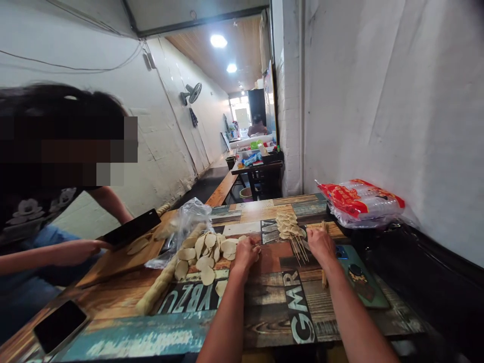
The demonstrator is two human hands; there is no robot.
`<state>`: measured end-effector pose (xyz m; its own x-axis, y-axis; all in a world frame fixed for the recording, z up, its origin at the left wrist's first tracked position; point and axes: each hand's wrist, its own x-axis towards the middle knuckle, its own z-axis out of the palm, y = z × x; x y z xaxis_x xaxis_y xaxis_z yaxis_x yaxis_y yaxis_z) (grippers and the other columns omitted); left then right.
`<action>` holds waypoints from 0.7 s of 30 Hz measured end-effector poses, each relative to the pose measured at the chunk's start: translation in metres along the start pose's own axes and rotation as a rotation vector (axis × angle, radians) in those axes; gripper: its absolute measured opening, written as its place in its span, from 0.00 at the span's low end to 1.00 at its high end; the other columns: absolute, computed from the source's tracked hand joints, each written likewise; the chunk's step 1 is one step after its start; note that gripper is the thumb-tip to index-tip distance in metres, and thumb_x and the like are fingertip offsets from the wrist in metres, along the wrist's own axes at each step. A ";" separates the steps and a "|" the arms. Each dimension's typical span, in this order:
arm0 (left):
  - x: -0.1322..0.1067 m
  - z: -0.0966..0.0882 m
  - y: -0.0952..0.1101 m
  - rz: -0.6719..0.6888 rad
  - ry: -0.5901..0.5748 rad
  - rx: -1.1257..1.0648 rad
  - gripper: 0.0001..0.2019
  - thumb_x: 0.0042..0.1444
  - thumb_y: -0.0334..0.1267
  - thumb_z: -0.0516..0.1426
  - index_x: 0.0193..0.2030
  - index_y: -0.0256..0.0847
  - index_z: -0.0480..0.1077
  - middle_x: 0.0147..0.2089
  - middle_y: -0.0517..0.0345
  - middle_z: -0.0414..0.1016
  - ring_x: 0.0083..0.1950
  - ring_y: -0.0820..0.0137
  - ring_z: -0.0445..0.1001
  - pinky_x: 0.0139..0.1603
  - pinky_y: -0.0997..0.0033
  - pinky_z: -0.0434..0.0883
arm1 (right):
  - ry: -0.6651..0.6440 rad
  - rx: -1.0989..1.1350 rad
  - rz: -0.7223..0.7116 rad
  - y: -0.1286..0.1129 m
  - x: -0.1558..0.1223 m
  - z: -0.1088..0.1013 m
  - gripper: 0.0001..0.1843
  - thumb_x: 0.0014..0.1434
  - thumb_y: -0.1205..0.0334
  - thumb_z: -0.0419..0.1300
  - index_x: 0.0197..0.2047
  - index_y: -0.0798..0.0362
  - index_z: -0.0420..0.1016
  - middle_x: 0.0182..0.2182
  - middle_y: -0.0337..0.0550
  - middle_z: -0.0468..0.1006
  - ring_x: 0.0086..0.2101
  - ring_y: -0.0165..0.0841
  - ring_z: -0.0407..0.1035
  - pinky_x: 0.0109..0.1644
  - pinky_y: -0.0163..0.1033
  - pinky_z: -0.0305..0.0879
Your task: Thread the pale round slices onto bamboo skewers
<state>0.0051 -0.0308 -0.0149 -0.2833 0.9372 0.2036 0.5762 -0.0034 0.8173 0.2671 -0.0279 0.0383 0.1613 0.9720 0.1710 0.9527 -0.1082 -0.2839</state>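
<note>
A pile of thin, pale oval slices [206, 247] lies on the table at centre left. At its right edge is my left hand [247, 252], fingers curled together over a pale slice that is mostly hidden. My right hand [320, 244] is closed over a bundle of thin bamboo skewers [324, 277], whose ends show above and below it. Between my hands, a little farther off, lie slices threaded on skewers [289, 227], their bare sticks pointing toward me. A long, pale, ridged roll [159, 287] rests left of the pile.
On the left a co-worker holds a broad dark cleaver [132, 227] over a wooden board [124, 259]. A plastic bag [194, 214] lies beside it. Phones [60, 325] [361, 277] rest on both sides. A red-printed package [361, 199] is at the back right, near a black bag [408, 262].
</note>
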 end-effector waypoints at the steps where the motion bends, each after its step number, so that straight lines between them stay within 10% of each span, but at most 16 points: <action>1: 0.000 0.000 0.000 -0.009 -0.003 -0.024 0.08 0.36 0.28 0.64 0.23 0.41 0.71 0.23 0.58 0.69 0.31 0.66 0.69 0.35 0.72 0.59 | -0.020 -0.022 0.017 0.007 -0.003 -0.005 0.24 0.68 0.56 0.46 0.41 0.59 0.82 0.42 0.61 0.80 0.40 0.41 0.76 0.40 0.39 0.66; 7: 0.001 -0.001 0.000 -0.075 -0.121 -0.063 0.06 0.38 0.27 0.63 0.20 0.41 0.71 0.20 0.59 0.69 0.25 0.70 0.65 0.31 0.72 0.58 | -0.275 -0.152 0.011 0.032 -0.031 -0.015 0.14 0.61 0.61 0.59 0.37 0.62 0.83 0.38 0.66 0.82 0.41 0.47 0.78 0.38 0.40 0.67; 14: 0.004 -0.006 0.003 0.011 0.002 -0.163 0.03 0.43 0.37 0.62 0.24 0.41 0.75 0.26 0.56 0.75 0.30 0.68 0.70 0.34 0.72 0.62 | -0.228 -0.129 0.078 0.038 -0.037 -0.005 0.13 0.60 0.70 0.56 0.40 0.63 0.83 0.40 0.66 0.82 0.41 0.44 0.78 0.38 0.37 0.67; 21: 0.003 -0.010 0.012 -0.233 -0.125 -0.680 0.17 0.34 0.47 0.69 0.25 0.37 0.72 0.22 0.59 0.72 0.23 0.74 0.67 0.24 0.76 0.60 | -0.166 -0.088 0.098 0.046 -0.032 -0.006 0.14 0.61 0.67 0.55 0.37 0.63 0.82 0.39 0.64 0.82 0.39 0.40 0.78 0.35 0.34 0.64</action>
<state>0.0032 -0.0318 0.0006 -0.2273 0.9727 -0.0460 -0.1032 0.0230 0.9944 0.3077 -0.0658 0.0257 0.2168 0.9761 -0.0132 0.9545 -0.2148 -0.2070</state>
